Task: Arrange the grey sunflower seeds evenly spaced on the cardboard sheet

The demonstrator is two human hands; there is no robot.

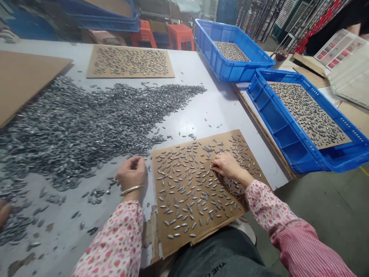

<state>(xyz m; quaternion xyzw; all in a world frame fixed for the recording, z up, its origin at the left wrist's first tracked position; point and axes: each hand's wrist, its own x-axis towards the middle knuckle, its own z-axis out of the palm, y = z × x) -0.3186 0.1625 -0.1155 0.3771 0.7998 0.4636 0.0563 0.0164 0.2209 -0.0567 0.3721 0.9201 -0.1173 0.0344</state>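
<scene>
A brown cardboard sheet [219, 227] lies at the table's near edge, covered with several small grey oval metal pieces [184, 181] spread apart. My right hand [226, 166] rests on the sheet near its right side, fingertips down among the pieces. My left hand [132, 173], with a bangle on the wrist, sits on the table just left of the sheet, fingers curled loosely; whether it holds pieces I cannot tell. A large heap of the same grey pieces [72, 127] spreads over the table to the left and behind.
A second filled cardboard sheet [129, 61] lies at the table's far side, a bare one [23, 77] at far left. Two blue crates [230, 69] [288, 138] hold piece-covered sheets at right. Another person's fingers [4, 211] show at the left edge.
</scene>
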